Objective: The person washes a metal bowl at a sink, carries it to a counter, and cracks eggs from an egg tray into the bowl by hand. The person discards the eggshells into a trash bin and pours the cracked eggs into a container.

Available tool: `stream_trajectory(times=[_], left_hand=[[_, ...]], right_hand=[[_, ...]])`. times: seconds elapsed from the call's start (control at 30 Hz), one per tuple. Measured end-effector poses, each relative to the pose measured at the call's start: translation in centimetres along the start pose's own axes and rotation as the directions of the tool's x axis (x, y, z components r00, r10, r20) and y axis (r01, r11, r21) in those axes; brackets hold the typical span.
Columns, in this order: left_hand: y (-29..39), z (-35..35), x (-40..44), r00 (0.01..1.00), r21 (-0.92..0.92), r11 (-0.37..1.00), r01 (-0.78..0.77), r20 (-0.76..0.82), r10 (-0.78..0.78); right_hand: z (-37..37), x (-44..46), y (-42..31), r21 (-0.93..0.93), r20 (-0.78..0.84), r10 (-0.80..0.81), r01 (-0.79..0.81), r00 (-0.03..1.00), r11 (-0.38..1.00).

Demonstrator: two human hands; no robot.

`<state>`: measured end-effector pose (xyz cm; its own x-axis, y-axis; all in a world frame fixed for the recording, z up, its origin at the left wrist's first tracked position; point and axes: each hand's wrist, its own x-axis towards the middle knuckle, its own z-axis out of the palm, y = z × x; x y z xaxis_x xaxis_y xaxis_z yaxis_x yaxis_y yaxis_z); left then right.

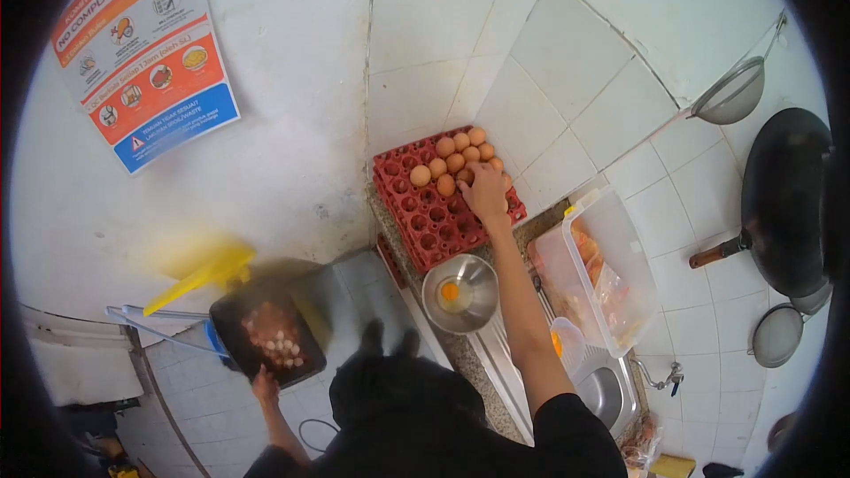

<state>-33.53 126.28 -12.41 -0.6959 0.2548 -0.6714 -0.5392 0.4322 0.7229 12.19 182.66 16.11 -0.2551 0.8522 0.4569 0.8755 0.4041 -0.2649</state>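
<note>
Head view: mid-frame, an egg (465,176) is touched by the right hand (485,194), fingers bent; lower left, a dark container (232,320) by the left hand (264,384); both grips unclear.

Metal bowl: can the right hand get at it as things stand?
Probably yes. The right hand is at the egg tray, just beyond the metal bowl; nothing visible covers the bowl's open top, so a short pull-back should do.

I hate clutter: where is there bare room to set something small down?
Empty cups in the red tray nearest the steel bowl, or the sink basin, bordered by the plastic box and tap. Crowded: the tray's far right side, with eggs and right hand.
</note>
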Motion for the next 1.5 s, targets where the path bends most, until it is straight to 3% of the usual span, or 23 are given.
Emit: stream_trajectory(times=[0.1, 0.2, 0.3, 0.4, 0.53, 0.57, 0.7, 0.8, 0.9, 1.0, 1.1, 1.2, 1.3, 1.37, 1.4, 1.43, 1.47, 1.5], left_hand=[[-3.2, -0.8, -1.2, 0.989, -0.326, 0.934, 0.145, 0.076, -0.127], [-4.7, -0.7, -1.4, 0.978, -0.431, 0.878, 0.209, 0.115, -0.176], [-2.2, 1.9, -2.6, 0.981, -0.436, 0.88, 0.191, 0.049, -0.189], [4.3, 5.8, -6.5, 0.971, -0.514, 0.841, 0.169, 0.235, -0.051], [9.3, 9.8, -10.1, 0.93, -0.405, 0.914, -0.006, 0.333, 0.154], [9.5, 10.5, -9.8, 0.874, -0.421, 0.907, 0.022, 0.448, 0.187], [10.8, 15.6, -10.9, 0.908, -0.238, 0.971, -0.02, 0.402, 0.118], [11.5, 19.9, -11.4, 0.831, -0.16, 0.984, -0.076, 0.535, 0.151], [12.4, 24.9, -12.1, 0.658, -0.16, 0.983, -0.088, 0.731, 0.178], [16.2, 29.6, -18.5, 0.629, -0.09, 0.996, -0.008, 0.774, 0.076], [17.4, 33.5, -22.4, 0.511, -0.013, 1.0, 0.028, 0.86, -0.003], [16.9, 36.7, -25.1, 0.407, 0.03, 0.998, 0.06, 0.912, -0.052], [17.0, 39.0, -27.6, 0.362, 0.042, 0.998, 0.046, 0.93, -0.055], [16.8, 40.1, -28.1, 0.34, 0.025, 0.996, 0.085, 0.939, -0.052], [16.8, 40.4, -28.3, 0.332, 0.015, 0.994, 0.109, 0.942, -0.051], [16.8, 40.6, -28.3, 0.324, 0.02, 0.99, 0.137, 0.944, -0.064], [17.2, 40.7, -28.8, 0.317, 0.027, 0.985, 0.168, 0.945, -0.08], [17.4, 41.0, -29.2, 0.31, 0.036, 0.979, 0.203, 0.946, -0.099]], right_hand=[[1.0, 2.1, 0.2, 0.003, -0.007, 0.017, -0.017, 1.0, 1.0], [3.4, 6.0, 1.2, 0.057, -0.082, -0.155, 0.16, 0.984, 0.985], [5.5, 9.7, 1.2, -0.047, 0.21, -0.221, 0.236, 0.952, 0.971], [2.0, 12.8, -1.6, -0.03, 0.522, -0.003, 0.021, 0.853, 0.999], [5.1, 12.1, 0.4, -0.242, 0.542, 0.093, 0.049, 0.835, 0.969], [5.7, 11.5, 1.3, -0.299, 0.547, 0.121, 0.058, 0.828, 0.952], [3.4, 10.4, 0.2, -0.301, 0.57, 0.182, -0.003, 0.801, 0.954], [-0.7, 8.8, -3.4, -0.315, 0.519, 0.213, -0.046, 0.828, 0.948], [-0.4, 7.7, -3.1, -0.287, 0.423, 0.066, 0.065, 0.904, 0.956], [1.2, 6.7, -0.9, 0.065, 0.381, -0.029, 0.004, 0.924, 0.998], [3.3, 6.6, 0.2, 0.064, 0.374, -0.015, -0.009, 0.927, 0.998], [3.7, 6.3, 0.9, -0.019, 0.361, -0.105, 0.12, 0.927, 0.993], [2.7, 6.0, 1.4, 0.059, 0.305, -0.268, 0.263, 0.914, 0.963], [1.8, 5.7, 2.8, 0.176, 0.201, -0.252, 0.218, 0.947, 0.96], [1.4, 5.1, 3.4, 0.339, 0.182, -0.167, 0.097, 0.969, 0.936], [1.2, 4.5, 4.1, 0.498, 0.162, -0.08, -0.011, 0.984, 0.867], [0.2, 3.0, 4.1, 0.708, 0.218, 0.078, -0.212, 0.973, 0.674], [-0.9, 1.3, 3.8, 0.839, 0.314, 0.212, -0.375, 0.925, 0.395]])
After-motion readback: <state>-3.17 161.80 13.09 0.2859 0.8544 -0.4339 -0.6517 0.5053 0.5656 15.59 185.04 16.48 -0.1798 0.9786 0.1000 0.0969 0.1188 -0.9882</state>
